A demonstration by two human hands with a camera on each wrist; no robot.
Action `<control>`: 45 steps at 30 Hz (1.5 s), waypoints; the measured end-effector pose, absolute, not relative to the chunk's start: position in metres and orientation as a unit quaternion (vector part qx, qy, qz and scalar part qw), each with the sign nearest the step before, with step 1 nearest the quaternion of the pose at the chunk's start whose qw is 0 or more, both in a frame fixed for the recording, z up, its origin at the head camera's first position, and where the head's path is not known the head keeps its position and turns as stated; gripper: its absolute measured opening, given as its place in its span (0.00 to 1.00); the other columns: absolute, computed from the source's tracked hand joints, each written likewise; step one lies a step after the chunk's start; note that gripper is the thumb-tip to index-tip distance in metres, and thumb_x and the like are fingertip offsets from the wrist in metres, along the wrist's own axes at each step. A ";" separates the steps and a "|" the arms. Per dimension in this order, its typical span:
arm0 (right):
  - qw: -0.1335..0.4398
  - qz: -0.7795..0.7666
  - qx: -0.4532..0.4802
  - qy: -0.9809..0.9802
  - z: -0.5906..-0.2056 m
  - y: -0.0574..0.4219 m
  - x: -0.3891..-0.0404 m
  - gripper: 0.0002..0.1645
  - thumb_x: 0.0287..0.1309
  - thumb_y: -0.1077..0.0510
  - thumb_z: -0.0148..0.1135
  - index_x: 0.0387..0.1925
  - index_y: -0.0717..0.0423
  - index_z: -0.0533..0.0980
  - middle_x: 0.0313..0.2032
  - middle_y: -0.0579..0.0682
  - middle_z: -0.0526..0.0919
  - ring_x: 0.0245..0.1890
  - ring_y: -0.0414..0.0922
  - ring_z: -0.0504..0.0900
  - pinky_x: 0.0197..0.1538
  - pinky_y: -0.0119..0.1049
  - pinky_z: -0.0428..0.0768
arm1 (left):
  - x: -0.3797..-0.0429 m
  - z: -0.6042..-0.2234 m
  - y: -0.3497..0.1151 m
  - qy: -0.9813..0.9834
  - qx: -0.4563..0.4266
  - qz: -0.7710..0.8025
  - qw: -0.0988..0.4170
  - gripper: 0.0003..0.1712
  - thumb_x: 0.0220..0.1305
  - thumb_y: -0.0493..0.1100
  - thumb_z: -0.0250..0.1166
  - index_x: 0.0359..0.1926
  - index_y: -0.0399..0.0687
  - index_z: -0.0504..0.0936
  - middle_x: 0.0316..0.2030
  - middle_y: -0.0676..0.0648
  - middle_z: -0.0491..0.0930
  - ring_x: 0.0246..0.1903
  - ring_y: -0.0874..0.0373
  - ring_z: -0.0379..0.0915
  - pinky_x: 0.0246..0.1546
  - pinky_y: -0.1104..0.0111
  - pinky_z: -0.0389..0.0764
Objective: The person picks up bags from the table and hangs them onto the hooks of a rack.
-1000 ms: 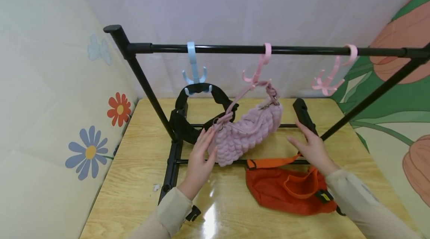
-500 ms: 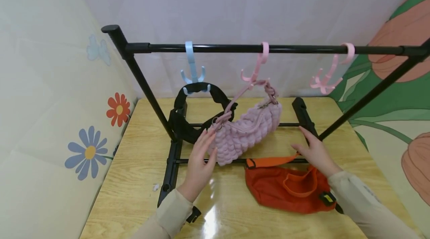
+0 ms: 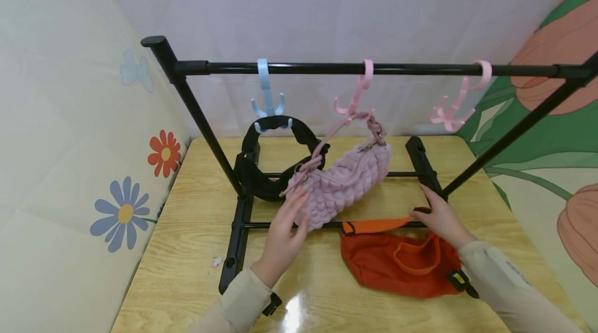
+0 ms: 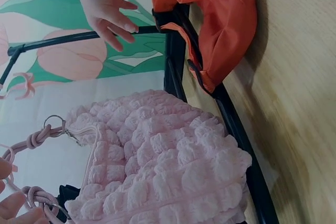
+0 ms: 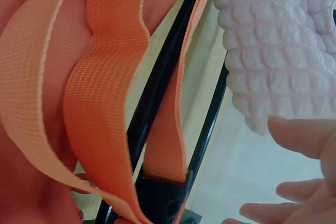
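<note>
A puffy lilac handbag (image 3: 343, 185) hangs tilted, its strap looped over the middle pink hook (image 3: 355, 96). My left hand (image 3: 282, 234) is at the bag's lower left end, fingers relaxed and overlapping it in the head view. In the left wrist view, those fingertips (image 4: 18, 208) show beside the knotted strap. My right hand (image 3: 441, 218) is over the right side of an orange-red waist bag (image 3: 388, 265), fingers extended and thumb apart. The right wrist view has that hand's fingers (image 5: 304, 129) away from the orange webbing strap (image 5: 107, 87), holding nothing.
A black rack (image 3: 303, 68) stands on the wooden table (image 3: 177, 270). From its blue hook (image 3: 267, 89) hangs a black strap-like bag (image 3: 257, 180). Another pink hook (image 3: 453, 115) hangs bare at the right. The waist bag lies against the rack's lower front bar.
My left hand has slid slightly right and down along the lilac bag, uncovering its left strap end. My right hand has shifted a little to the right and down. The bags stay almost in place.
</note>
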State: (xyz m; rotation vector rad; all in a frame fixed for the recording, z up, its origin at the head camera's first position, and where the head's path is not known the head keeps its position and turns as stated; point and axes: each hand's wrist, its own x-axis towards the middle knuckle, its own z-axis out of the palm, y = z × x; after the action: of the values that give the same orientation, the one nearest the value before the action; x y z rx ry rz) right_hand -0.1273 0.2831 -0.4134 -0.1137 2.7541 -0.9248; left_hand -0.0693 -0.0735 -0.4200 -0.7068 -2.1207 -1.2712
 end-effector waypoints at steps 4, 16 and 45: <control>0.122 -0.306 -0.036 0.944 -0.419 0.288 -0.128 0.52 0.63 0.62 0.66 0.72 0.82 0.44 0.68 0.84 0.50 0.66 0.79 0.54 0.64 0.71 0.61 | -0.068 -0.421 -0.072 -0.794 -0.269 -0.473 0.272 0.27 0.57 0.21 0.65 0.59 0.24 0.75 0.61 0.29 0.74 0.61 0.34 0.70 0.66 0.63 0.71; 0.164 -0.294 -0.011 0.942 -0.429 0.300 -0.129 0.55 0.64 0.56 0.66 0.72 0.82 0.41 0.68 0.85 0.46 0.66 0.80 0.52 0.64 0.72 0.59 | -0.064 -0.427 -0.068 -0.799 -0.250 -0.489 0.245 0.28 0.58 0.22 0.65 0.61 0.28 0.74 0.61 0.31 0.75 0.61 0.38 0.72 0.63 0.58 0.74; 0.205 -0.196 0.002 0.959 -0.440 0.317 -0.133 0.44 0.62 0.58 0.64 0.64 0.86 0.55 0.61 0.85 0.62 0.58 0.79 0.66 0.58 0.68 0.70 | -0.063 -0.436 -0.065 -0.798 -0.251 -0.486 0.253 0.25 0.59 0.22 0.65 0.58 0.27 0.76 0.59 0.32 0.77 0.59 0.39 0.74 0.61 0.59 0.77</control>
State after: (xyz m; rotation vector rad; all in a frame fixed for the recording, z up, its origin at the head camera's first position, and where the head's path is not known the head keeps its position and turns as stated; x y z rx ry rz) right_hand -0.1329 0.3166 -0.4405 0.0069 2.6733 -0.5455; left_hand -0.0631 -0.0650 -0.4364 -0.6815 -2.1708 -1.3208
